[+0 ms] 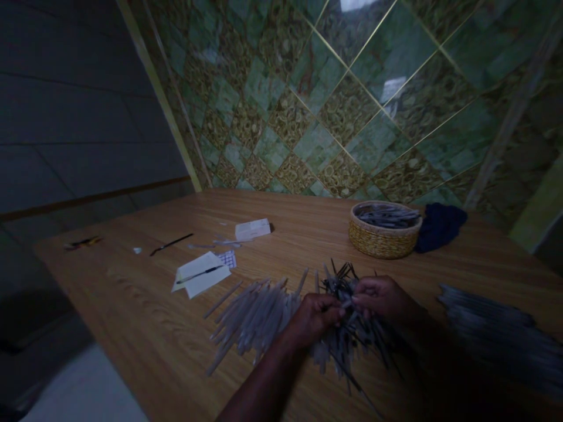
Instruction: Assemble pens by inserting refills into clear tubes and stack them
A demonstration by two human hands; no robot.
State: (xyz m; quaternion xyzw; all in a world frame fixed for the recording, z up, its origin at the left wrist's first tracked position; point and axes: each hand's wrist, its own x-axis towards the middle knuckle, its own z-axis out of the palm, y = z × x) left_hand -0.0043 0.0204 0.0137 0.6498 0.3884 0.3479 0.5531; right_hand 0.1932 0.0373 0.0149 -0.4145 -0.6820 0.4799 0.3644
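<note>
My left hand (317,316) and my right hand (379,298) meet above the piles on the table. Both are closed, fingertips pinching a small pale, tube-like piece (346,304) between them; most of it is hidden by the fingers. Left of my left hand spreads a heap of pale, slim tubes (255,316), like pen barrels. Beneath and around my hands lies a tangled pile of thin dark sticks (345,337) mixed with pale tubes. My forearms cover part of both piles, and the dim light blurs details.
A woven basket (385,243) of grey slim pieces stands at the back right, beside a dark blue cloth (440,225). Long grey tubes (492,328) lie at right. A small white box (252,228), papers (202,275) with a pen, and a black stick (171,244) rest on the wooden table (145,310).
</note>
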